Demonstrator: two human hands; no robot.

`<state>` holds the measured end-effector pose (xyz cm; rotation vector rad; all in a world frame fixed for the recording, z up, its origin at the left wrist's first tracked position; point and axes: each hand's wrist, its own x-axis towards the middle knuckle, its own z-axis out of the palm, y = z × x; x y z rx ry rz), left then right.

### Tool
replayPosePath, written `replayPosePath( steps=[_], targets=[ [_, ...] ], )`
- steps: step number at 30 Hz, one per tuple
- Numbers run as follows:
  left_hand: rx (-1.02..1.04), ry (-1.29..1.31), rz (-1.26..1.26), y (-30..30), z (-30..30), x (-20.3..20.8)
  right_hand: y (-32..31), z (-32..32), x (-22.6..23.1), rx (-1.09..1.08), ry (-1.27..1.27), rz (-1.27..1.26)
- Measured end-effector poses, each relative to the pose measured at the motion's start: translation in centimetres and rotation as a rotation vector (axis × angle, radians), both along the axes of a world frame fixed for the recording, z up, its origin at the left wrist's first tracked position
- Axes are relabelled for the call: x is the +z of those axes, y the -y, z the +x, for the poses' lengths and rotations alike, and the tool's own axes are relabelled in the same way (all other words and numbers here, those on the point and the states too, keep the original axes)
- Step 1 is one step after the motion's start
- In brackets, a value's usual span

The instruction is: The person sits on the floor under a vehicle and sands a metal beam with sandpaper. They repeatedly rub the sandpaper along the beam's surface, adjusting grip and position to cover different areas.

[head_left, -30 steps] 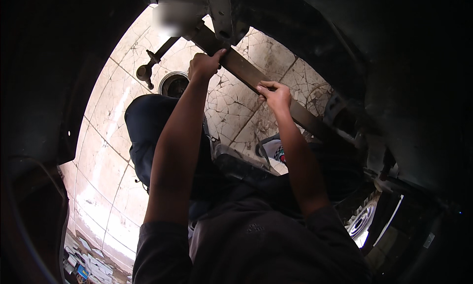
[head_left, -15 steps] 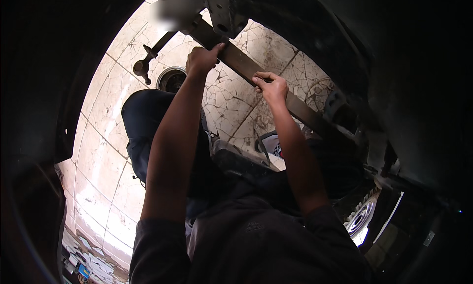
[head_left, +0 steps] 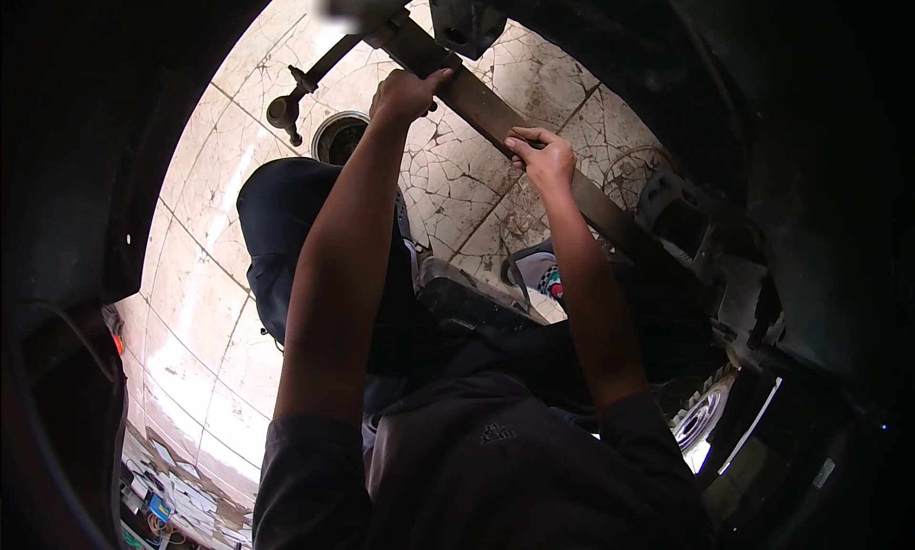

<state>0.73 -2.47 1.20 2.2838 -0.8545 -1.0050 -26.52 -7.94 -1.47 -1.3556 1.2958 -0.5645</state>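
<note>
Dark short-sleeved shirt (small chest print)

The left hand and right hand sit higher in the frame than a second ago; so do the long bar and ball-ended rod, upper left; an orange-red patch now shows at the left edge.

A vehicle repair workshop, by its look: dark chassis metal all around, a flat metal bar and ball-jointed rod above a tiled floor (cracked, grimy in places), a treaded wheel at lower right.
</note>
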Motion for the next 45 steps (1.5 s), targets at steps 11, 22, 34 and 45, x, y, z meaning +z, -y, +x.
replayPosePath(
  steps=[11,22,34,45],
  targets=[
    [0.068,-0.084,-0.069,-0.3,0.4,-1.5,-0.7,-3.1,0.7,-0.017,-0.086,-0.029],
    [0.073,0.007,-0.037,-0.5,0.1,-0.9,-0.5,0.4,1.3,0.01,-0.085,-0.078],
    [0.087,0.053,-0.044,-0.7,-0.8,0.3,-1.1,0.1,0.5,-0.047,-0.013,-0.034],
    [0.091,0.014,-0.079,-0.7,-0.2,-0.9,-1.4,-2.7,0.3,-0.038,0.015,-0.011]
  ],
)
